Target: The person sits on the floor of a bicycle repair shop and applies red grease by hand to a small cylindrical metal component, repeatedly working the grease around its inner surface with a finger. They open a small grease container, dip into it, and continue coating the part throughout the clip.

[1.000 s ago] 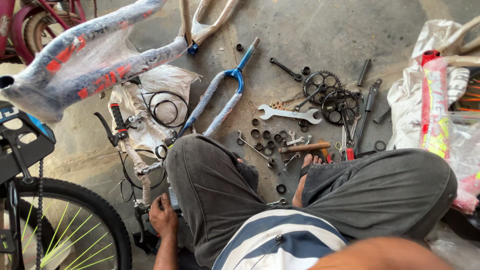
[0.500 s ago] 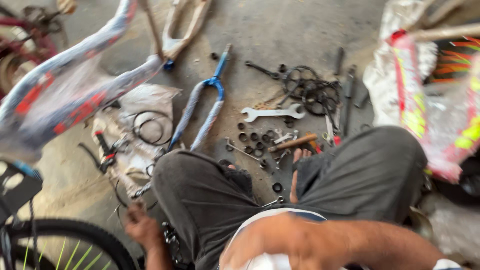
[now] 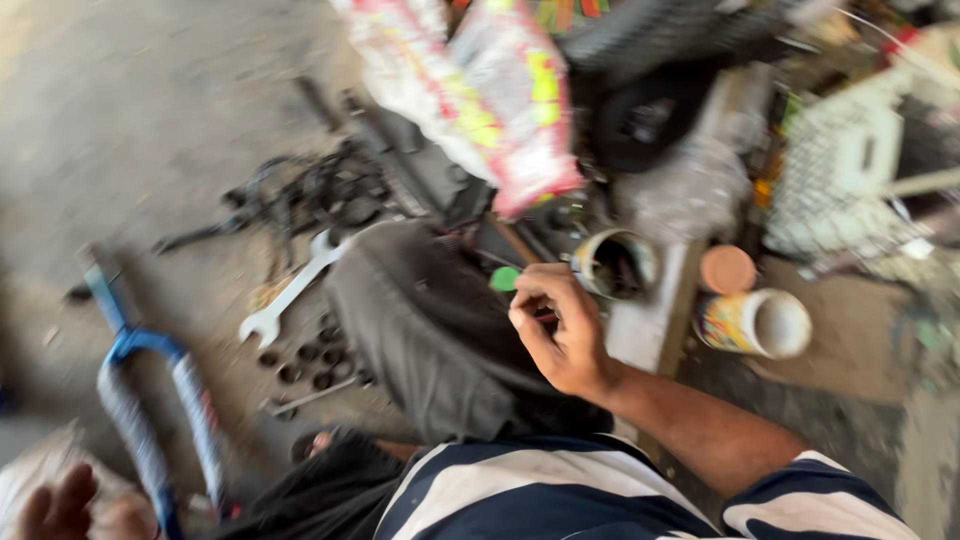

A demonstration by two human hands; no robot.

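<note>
The picture is blurred by motion. My right hand (image 3: pixel 560 330) reaches out to the right over my grey-trousered knee (image 3: pixel 420 330), fingers curled. Its fingertips are beside a small green object (image 3: pixel 505 278) and close to an open tin can (image 3: pixel 615 265). Whether the fingers pinch the green object is unclear. My left hand (image 3: pixel 55 505) sits at the bottom left corner, partly cut off by the edge, next to a blue bicycle fork (image 3: pixel 150 400) lying on the floor.
A large silver wrench (image 3: pixel 290 295), several small round nuts (image 3: pixel 305 365) and a dark heap of chainrings and tools (image 3: pixel 320 195) lie on the concrete. To the right are a printed can on its side (image 3: pixel 755 322), an orange lid (image 3: pixel 727 268), a colourful plastic bag (image 3: pixel 490 100) and a white mesh basket (image 3: pixel 850 170).
The view has swung to the right, away from the wrapped bike frame. My right arm has come forward and stretched out toward the tin can. The left hand stays low at the left.
</note>
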